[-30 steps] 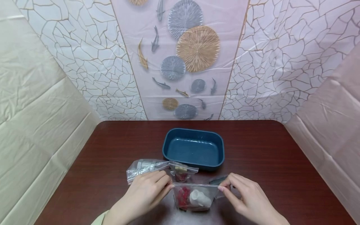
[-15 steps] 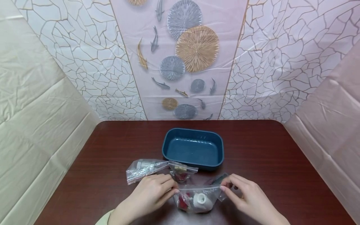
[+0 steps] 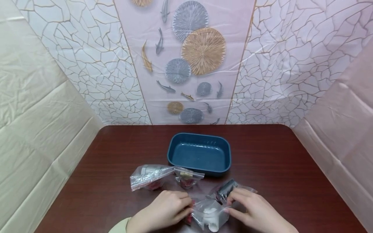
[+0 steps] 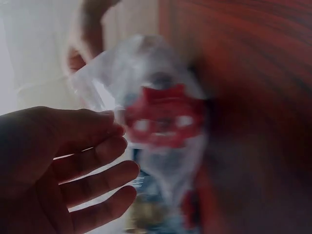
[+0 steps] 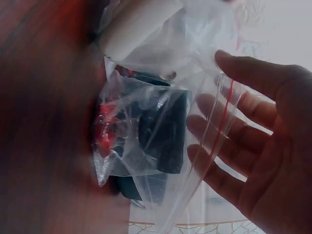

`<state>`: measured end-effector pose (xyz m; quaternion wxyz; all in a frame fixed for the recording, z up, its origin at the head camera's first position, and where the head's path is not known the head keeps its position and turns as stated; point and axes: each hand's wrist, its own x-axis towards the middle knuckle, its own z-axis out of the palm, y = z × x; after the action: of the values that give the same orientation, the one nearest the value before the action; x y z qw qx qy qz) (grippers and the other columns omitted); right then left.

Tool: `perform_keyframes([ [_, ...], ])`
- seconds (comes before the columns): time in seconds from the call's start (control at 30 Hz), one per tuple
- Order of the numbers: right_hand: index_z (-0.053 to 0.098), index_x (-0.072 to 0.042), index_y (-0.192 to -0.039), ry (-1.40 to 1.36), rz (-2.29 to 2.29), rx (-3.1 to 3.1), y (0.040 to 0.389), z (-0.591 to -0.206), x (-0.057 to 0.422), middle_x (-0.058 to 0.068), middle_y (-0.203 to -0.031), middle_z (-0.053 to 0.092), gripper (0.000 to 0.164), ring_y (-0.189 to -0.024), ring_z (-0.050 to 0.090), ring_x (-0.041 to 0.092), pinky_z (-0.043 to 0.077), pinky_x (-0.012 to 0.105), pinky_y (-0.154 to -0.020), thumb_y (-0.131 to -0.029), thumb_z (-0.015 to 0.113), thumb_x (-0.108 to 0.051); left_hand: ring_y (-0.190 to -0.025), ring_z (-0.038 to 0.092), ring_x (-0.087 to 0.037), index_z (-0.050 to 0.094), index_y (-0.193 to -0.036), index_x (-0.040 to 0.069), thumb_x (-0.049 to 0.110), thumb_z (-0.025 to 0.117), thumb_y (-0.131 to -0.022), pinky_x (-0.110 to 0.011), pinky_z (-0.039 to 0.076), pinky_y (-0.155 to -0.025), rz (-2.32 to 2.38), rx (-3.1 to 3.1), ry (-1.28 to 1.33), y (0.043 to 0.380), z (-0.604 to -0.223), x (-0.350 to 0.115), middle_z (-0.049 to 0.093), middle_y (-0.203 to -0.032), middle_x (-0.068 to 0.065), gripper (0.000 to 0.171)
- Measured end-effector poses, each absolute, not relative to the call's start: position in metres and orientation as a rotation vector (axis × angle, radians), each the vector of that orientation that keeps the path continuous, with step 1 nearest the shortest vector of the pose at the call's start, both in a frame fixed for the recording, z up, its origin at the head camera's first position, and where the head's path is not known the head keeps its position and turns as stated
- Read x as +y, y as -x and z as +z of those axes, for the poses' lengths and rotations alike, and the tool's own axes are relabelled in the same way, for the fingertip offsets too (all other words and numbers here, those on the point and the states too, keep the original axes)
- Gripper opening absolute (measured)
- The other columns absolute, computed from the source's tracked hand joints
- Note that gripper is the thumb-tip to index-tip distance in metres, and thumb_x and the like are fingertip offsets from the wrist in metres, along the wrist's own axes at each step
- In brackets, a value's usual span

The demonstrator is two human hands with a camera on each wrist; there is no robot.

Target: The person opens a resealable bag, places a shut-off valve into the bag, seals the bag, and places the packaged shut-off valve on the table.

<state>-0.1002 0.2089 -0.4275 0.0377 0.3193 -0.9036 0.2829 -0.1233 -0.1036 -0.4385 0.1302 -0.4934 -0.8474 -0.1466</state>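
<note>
Low at the front of the table, a clear zip bag [image 3: 204, 208] hangs between both hands. Inside it are a white plastic pipe fitting [image 3: 212, 220] and a red knob-like part [image 4: 163, 114] with a scalloped edge. My left hand [image 3: 169, 207] pinches the bag's left side between thumb and forefinger, its other fingers loosely bent in the left wrist view. The right hand [image 3: 252, 205] pinches the opposite side near the top. Just behind the right fingers lies another clear bag [image 5: 146, 131] with a black piece and something red in it.
A dark blue rectangular tray [image 3: 170, 152] stands mid-table behind the bags. To its front left lie a zip bag [image 3: 151, 174] with whitish and red contents and a smaller bag [image 3: 187, 176] with brass-coloured and red parts. Patterned cloth [image 3: 192, 64] hangs behind the table.
The bag's top edge, earlier stretched straight between the hands, is now slack and crumpled. The hands have come closer together, the left moving right and downward. The white fitting has tipped downward.
</note>
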Motion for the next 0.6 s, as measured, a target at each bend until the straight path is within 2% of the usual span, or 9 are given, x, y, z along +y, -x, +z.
perform_keyframes([
  [0.17, 0.059, -0.036, -0.089, -1.046, 0.787, -2.620, 0.103, -0.440, 0.209, -0.024, -0.089, 0.051, 0.020, -0.075, 0.048, -0.003, 0.041, 0.017, -0.062, -0.089, 0.078, -0.031, -0.061, 0.049, 0.004, 0.061, -0.083, 0.024, 0.028, 0.071, -0.094, -0.018, 0.037, -0.051, -0.434, -2.532, 1.392, 0.127, -0.445, -0.103, 0.052, -0.077, 0.015, 0.016],
  [0.33, 0.061, -0.036, -0.090, -1.043, 0.798, -2.698, 0.104, -0.441, 0.211, -0.023, -0.091, 0.052, 0.014, -0.077, 0.049, -0.002, 0.043, 0.020, -0.063, -0.091, 0.075, -0.037, -0.060, 0.049, 0.002, 0.058, -0.081, 0.024, 0.027, 0.070, -0.094, -0.019, 0.038, -0.051, -0.410, -2.498, 1.405, 0.127, -0.444, -0.103, 0.051, -0.075, 0.015, 0.018],
  [0.43, 0.065, -0.035, -0.097, -1.040, 0.882, -2.869, 0.105, -0.434, 0.215, -0.021, -0.096, 0.055, 0.013, -0.083, 0.051, -0.002, 0.048, 0.023, -0.067, -0.092, 0.071, -0.045, -0.063, 0.051, 0.002, 0.059, -0.081, 0.024, 0.026, 0.070, -0.093, -0.019, 0.040, -0.053, -0.395, -2.461, 1.441, 0.125, -0.441, -0.103, 0.052, -0.076, 0.015, 0.016],
  [0.6, 0.065, -0.036, -0.112, -1.128, 1.015, -2.970, 0.103, -0.418, 0.219, -0.019, -0.108, 0.059, 0.023, -0.094, 0.055, 0.002, 0.053, 0.028, -0.077, -0.093, 0.067, -0.049, -0.068, 0.053, 0.003, 0.063, -0.085, 0.025, 0.026, 0.069, -0.093, -0.017, 0.042, -0.058, -0.404, -2.424, 1.491, 0.121, -0.427, -0.106, 0.054, -0.079, 0.016, 0.010],
])
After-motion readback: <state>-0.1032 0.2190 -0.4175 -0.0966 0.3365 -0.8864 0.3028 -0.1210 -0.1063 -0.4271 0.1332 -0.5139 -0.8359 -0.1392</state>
